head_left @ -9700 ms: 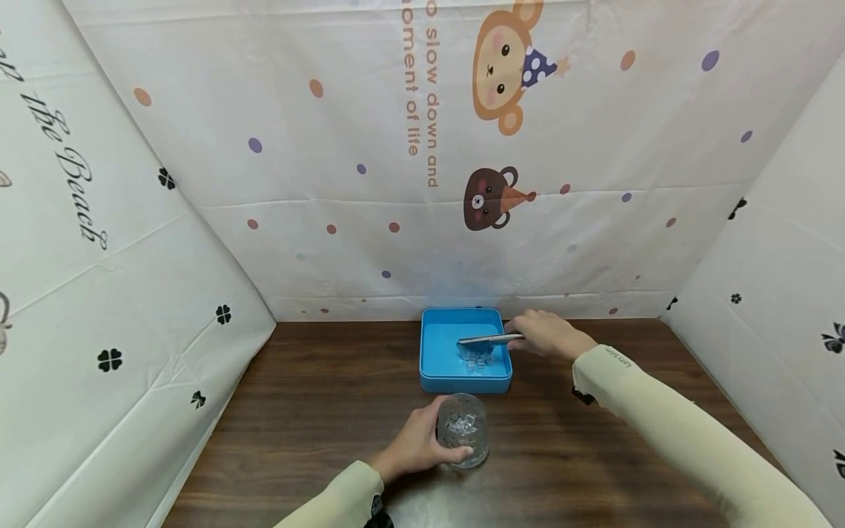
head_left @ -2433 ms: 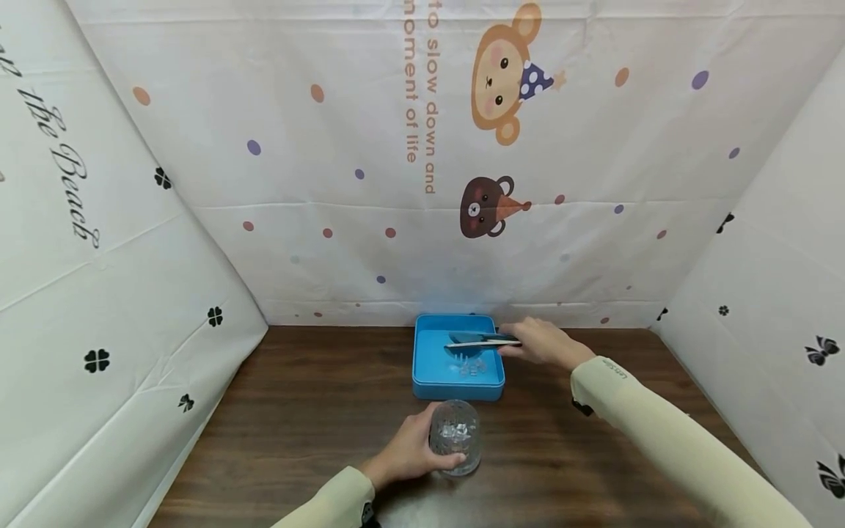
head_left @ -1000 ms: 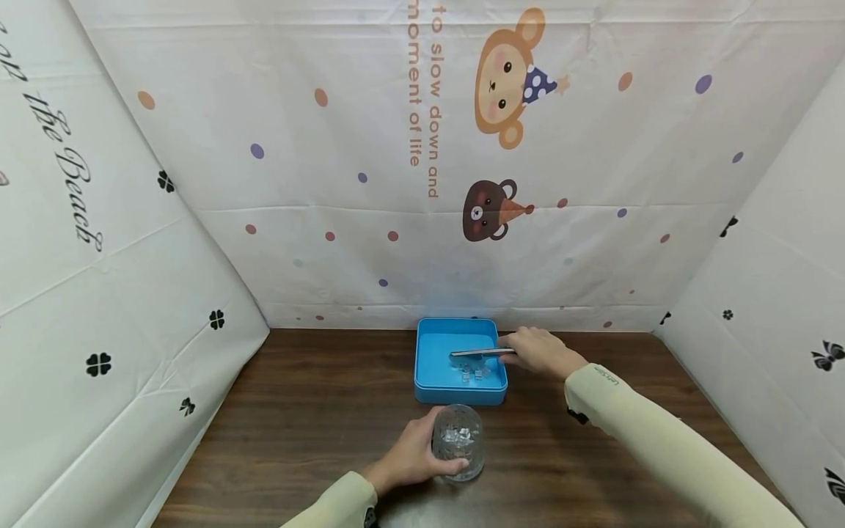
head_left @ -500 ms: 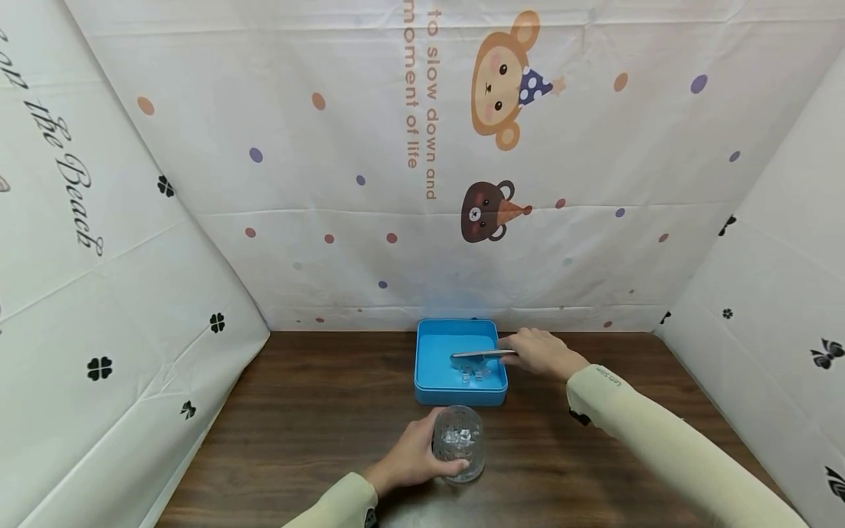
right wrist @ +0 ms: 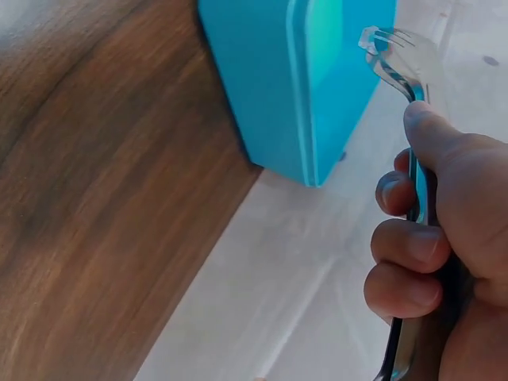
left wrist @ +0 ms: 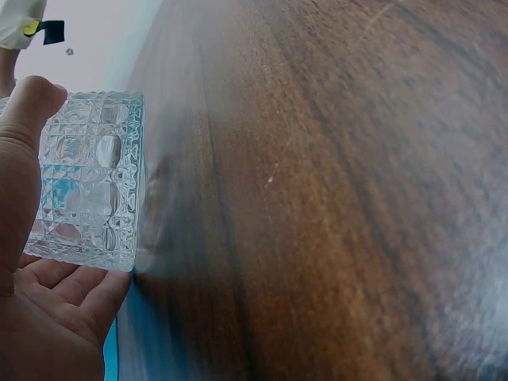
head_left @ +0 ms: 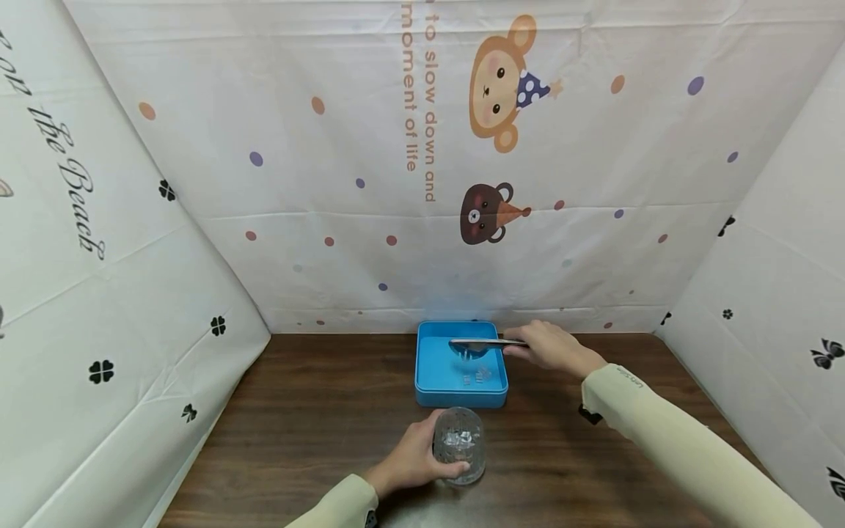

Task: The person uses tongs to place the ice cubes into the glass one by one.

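Observation:
In the head view, my left hand (head_left: 414,456) holds a clear patterned glass tumbler (head_left: 462,447), thumb on its near side and fingers around the far side. The tumbler stands on the table with clear pieces inside. My right hand (head_left: 551,346) grips metal tongs (head_left: 485,343) above the blue box (head_left: 429,385). The right wrist view shows fork-like tines on the tongs and a clear cube (right wrist: 369,38) at their tip. Several clear cubes (head_left: 480,375) lie on the box's floor near its front right.
The dark wood table (head_left: 317,425) runs up to a printed white cloth (head_left: 317,271) behind the box. Similar white cloth hangs at the left (head_left: 152,330) and at the right (head_left: 746,315).
Over the last half second the tongs rise from the cubes and move slightly towards the back of the box, with my right hand. The left hand stays on the tumbler.

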Available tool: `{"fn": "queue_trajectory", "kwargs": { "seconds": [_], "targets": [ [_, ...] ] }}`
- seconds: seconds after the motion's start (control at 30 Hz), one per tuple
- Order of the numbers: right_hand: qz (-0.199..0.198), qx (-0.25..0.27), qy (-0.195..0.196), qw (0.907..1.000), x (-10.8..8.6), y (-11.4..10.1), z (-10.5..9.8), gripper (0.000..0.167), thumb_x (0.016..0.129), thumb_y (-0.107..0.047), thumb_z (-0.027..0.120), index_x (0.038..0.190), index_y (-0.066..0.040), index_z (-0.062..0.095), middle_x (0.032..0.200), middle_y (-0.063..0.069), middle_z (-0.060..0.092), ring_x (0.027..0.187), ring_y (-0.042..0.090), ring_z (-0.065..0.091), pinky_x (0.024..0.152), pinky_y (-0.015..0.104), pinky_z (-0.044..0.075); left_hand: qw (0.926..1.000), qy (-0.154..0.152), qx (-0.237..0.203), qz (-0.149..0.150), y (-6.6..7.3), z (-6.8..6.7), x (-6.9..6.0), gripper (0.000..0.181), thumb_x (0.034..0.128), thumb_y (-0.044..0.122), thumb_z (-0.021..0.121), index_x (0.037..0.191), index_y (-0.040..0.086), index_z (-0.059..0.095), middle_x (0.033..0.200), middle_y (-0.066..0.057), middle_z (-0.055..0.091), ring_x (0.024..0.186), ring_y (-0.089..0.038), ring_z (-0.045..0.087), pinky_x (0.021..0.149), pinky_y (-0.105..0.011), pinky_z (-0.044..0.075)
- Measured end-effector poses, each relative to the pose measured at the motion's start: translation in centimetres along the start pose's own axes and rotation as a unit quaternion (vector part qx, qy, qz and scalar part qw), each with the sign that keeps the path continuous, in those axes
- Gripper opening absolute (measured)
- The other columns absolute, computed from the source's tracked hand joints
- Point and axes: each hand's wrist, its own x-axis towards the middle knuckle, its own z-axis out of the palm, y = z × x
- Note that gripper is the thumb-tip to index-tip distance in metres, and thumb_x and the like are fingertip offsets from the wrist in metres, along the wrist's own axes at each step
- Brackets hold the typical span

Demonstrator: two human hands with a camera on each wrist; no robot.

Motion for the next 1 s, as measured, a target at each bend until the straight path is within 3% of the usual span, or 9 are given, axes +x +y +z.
{"fn": "queue_trajectory", "kwargs": {
  "seconds": [0.13,0.33,0.5,1.0],
  "targets": [
    [-0.009,-0.013,0.026,0.9995,-0.1,-0.1,-0.6,0.017,0.102,-0.026,0.066,0.087,-0.020,0.062,0.061,-0.010,0.043,0.051,0.005,0.042,0.054,0.026,0.039,0.9999,-0.001,-0.012,0.011,-0.1,0.1,-0.1,0.073,0.0848,0.042,0.084,0.143,0.014,0.050,0.127,-0.003,0.066,0.105,-0.006,0.065,0.085,-0.027,0.055],
    [-0.017,-0.036,0.054,0.9978,-0.2,-0.1,-1.7,0.018,0.102,-0.034,0.066,0.098,-0.017,0.070,0.069,-0.011,0.055,0.058,0.001,0.049,0.060,0.028,0.046,0.9998,0.000,-0.013,0.012,-0.2,0.2,-0.1,0.073,0.0850,0.043,0.084,0.143,0.015,0.050,0.127,-0.002,0.066,0.106,-0.006,0.065,0.087,-0.027,0.055],
    [-0.033,-0.041,0.075,0.9958,-0.3,0.0,-2.0,0.020,0.101,-0.034,0.066,0.088,-0.020,0.061,0.063,-0.012,0.042,0.052,0.002,0.041,0.053,0.025,0.038,0.9999,0.001,-0.010,0.012,-0.3,0.3,-0.1,0.073,0.0849,0.044,0.084,0.143,0.017,0.050,0.127,-0.001,0.066,0.106,-0.006,0.064,0.087,-0.026,0.054],
    [-0.023,-0.037,0.069,0.9967,-0.6,-0.1,-2.0,0.021,0.101,-0.033,0.067,0.085,-0.021,0.061,0.062,-0.009,0.041,0.052,0.003,0.039,0.056,0.025,0.038,0.9999,0.002,-0.001,0.011,-0.3,0.1,0.1,0.073,0.0843,0.045,0.084,0.142,0.016,0.050,0.126,0.003,0.065,0.106,-0.004,0.063,0.088,-0.026,0.054]
  ]
}}
